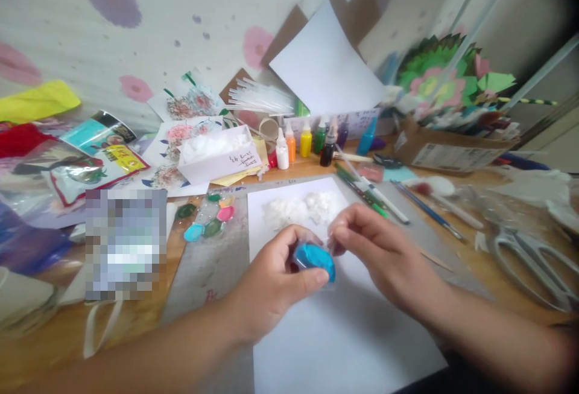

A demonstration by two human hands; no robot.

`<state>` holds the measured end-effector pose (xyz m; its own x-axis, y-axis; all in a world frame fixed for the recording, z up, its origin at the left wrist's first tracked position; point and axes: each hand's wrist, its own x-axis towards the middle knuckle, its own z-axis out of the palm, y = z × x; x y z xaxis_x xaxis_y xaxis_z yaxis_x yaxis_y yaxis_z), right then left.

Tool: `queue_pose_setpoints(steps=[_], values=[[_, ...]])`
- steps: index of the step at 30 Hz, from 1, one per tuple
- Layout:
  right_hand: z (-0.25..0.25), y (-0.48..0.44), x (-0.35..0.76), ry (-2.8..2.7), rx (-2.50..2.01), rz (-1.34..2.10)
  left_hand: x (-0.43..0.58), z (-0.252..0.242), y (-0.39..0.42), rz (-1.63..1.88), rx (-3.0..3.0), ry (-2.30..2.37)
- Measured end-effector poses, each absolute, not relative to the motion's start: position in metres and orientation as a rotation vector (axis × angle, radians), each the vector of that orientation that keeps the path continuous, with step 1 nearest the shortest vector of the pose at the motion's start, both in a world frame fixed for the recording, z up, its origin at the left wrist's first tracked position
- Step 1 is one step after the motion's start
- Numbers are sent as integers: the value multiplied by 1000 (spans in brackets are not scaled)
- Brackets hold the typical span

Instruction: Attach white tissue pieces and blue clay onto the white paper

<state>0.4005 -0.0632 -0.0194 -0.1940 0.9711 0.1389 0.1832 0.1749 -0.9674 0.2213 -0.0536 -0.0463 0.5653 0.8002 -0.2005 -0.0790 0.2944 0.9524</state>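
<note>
Head view: with the blue packet as the centre of a clock face, the left hand (283,276) comes in from 8 o'clock, gripping the blue packet (315,263), its thumb across the front and its fingers curled behind. Clear film wraps the blue lump. At about 2 o'clock, the right hand (377,246) has its fingertips pinched together just beside the packet; whether they grip any film I cannot tell. Both hands are above a white sheet of paper (316,346), which lies on a grey mat (199,291).

Two tufts of cotton sit on the sheet, one (284,212) at 11 o'clock, the other (322,206) at 12. Paint bottles (306,142) stand in a row from 11 to 1 o'clock. A white box (199,169) filled with cotton is between 10 and 11, and a paint palette (212,228) lies near 10. Pens (362,192) lie at 1 o'clock, a blue paintbrush (425,210) at 2, and grey-handled scissors (507,238) at 3, well apart from the hands.
</note>
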Motion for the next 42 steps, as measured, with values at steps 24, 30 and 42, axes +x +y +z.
queue_pose_setpoints(steps=[24, 30, 42], values=[[-13, -70, 417, -2111, -959, 531, 224, -37, -50, 759, 946, 786], [-16, -66, 412, -1759, -1244, 1067, 224, -36, -51, 836, 913, 752], [-21, -64, 407, -1366, -993, 1683, 220, -31, -52, 813, 650, 550]])
